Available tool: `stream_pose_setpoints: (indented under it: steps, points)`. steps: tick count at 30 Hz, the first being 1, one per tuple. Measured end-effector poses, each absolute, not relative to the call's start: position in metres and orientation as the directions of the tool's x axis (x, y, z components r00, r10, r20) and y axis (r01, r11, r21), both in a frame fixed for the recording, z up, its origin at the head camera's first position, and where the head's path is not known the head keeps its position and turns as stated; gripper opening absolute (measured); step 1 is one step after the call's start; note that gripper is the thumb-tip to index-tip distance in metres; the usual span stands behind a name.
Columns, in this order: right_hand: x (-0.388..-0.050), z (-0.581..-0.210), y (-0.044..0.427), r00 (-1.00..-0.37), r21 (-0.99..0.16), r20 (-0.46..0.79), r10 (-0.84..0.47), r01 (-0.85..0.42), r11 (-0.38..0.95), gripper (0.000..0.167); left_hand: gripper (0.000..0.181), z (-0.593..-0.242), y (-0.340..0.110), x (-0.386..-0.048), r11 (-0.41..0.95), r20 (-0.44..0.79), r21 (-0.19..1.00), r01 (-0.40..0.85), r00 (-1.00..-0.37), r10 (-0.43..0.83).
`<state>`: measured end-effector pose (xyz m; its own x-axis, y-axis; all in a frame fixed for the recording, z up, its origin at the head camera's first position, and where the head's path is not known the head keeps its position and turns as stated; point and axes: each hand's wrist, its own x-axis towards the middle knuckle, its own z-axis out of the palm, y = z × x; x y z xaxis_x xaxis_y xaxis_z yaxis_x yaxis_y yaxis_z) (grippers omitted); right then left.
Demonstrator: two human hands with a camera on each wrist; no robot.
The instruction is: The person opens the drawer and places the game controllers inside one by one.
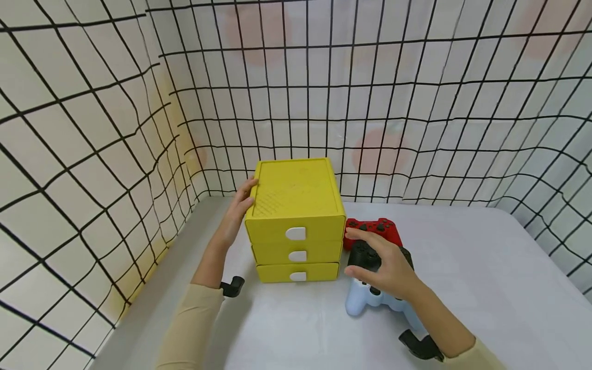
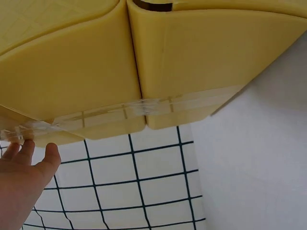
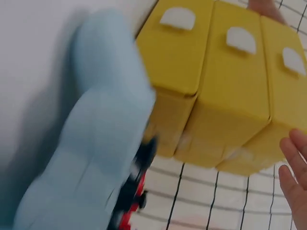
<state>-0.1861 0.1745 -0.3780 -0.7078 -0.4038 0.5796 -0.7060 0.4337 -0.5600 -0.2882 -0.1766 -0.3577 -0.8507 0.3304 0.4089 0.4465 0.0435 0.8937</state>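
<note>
A yellow three-drawer box (image 1: 296, 228) with white handles stands upright on the white surface. The left hand (image 1: 236, 213) rests its fingers on the box's upper left side; the left wrist view shows those fingertips (image 2: 51, 152) at the side, near a strip of clear tape (image 2: 108, 114). The right hand (image 1: 386, 264), thumb and fingers apart and holding nothing, hovers at the box's right side, above the controllers. A light blue controller (image 1: 356, 298) lies under it, with a black one (image 1: 364, 255) and a red one (image 1: 388, 231) behind. The light blue controller (image 3: 96, 129) looms large in the right wrist view.
Black wire grid (image 1: 370, 103) with pale cloth behind it encloses the back and both sides. The white surface (image 1: 476, 267) stretches right of the controllers and in front of the box. Each wrist wears a black strap mount (image 1: 233, 287).
</note>
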Motion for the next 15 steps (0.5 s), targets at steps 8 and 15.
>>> stream_pose_setpoints:
  steps: [8,15]
  points:
    - [-0.196,-0.378,0.132,-0.624,-0.553,0.745,-0.234,-0.775,0.305,0.044,0.055,-0.36,-0.176,-0.29,-0.038,0.407,0.908,0.418,-0.857,0.317]
    - [-0.199,-0.376,0.102,-0.69,-0.643,0.709,-0.147,-0.718,0.267,0.03,0.054,-0.361,-0.174,-0.292,-0.037,0.403,0.911,0.411,-0.868,0.289]
